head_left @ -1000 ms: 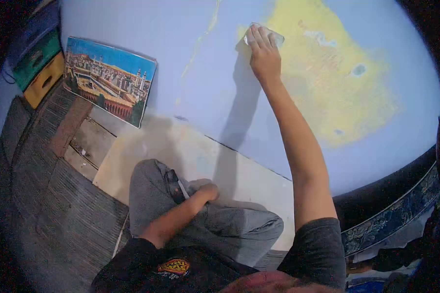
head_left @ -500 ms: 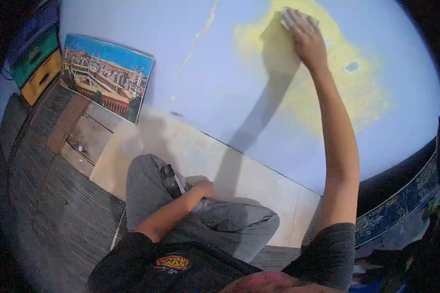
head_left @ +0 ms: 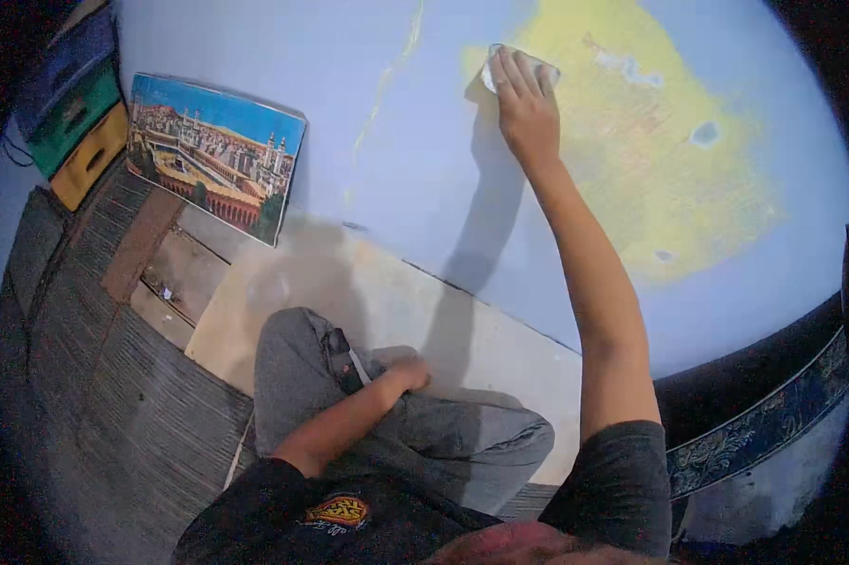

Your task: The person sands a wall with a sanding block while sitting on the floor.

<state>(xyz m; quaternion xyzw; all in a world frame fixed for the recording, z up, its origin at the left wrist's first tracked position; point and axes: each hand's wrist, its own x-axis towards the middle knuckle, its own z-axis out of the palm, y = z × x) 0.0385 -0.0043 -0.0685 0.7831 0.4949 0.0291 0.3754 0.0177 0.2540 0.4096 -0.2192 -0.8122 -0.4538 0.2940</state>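
My right hand [head_left: 528,113] is stretched far out against a pale blue wall [head_left: 415,188]. Its fingers press a flat whitish pad [head_left: 493,73], whose edges stick out on both sides; the hand hides the rest, so I cannot tell its exact kind. Pad and hand lie at the left rim of a rough yellow patch [head_left: 622,169], which has several small pale spots. In my lap, over grey trousers [head_left: 293,377], my left hand [head_left: 408,374] rests with its fingers curled. Whatever it might hold is hidden.
A picture panel of a city [head_left: 213,155] leans on the wall at the left. Beyond it stands a stack of coloured drawers [head_left: 90,151]. A pale board [head_left: 500,348] lies along the wall's foot, with dark ribbed flooring [head_left: 152,386] beside it. A dark patterned strip [head_left: 754,414] runs at the right.
My right hand has slid left and a little down along the wall with the pad, from within the yellow patch to its left rim. My left hand stays in my lap.
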